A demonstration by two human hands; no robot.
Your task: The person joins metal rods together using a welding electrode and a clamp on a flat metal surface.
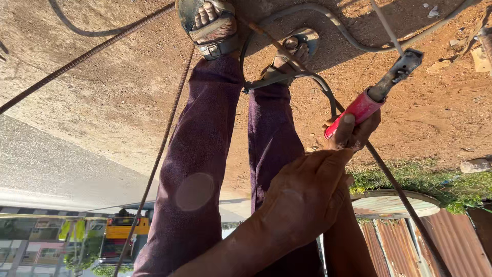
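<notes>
**While gripped at knee height: red-handled tool over bare earth**

Though partly covered by fingers, plainly seen: red-handled tool (362, 107), slanting up and to the right, grey metal head closed on a thin pale rod (386, 25). Wrapped tight around the lower end of the red grip: right hand (353, 134), thumb laid along the handle. Just below and touching it: left hand (303, 197), curled into a fist against the right wrist; cannot tell what, if anything, lies inside it. Running down from under both hands toward the lower right: a ribbed steel bar (405, 200).

Behind the hands, two legs in dark purple trousers (200, 154), ending in sandalled feet (212, 25) planted on reddish dirt ground (435, 113). Pinned under one sandal and looping back toward the tool: a bent dark rod (320, 84). Farther out, a grey hose (353, 43) curving across the dirt, two more ribbed bars (87, 54) crossing pale concrete (77, 164) on the left, and corrugated metal sheets (400, 246) beside a strip of grass (451, 187).
</notes>
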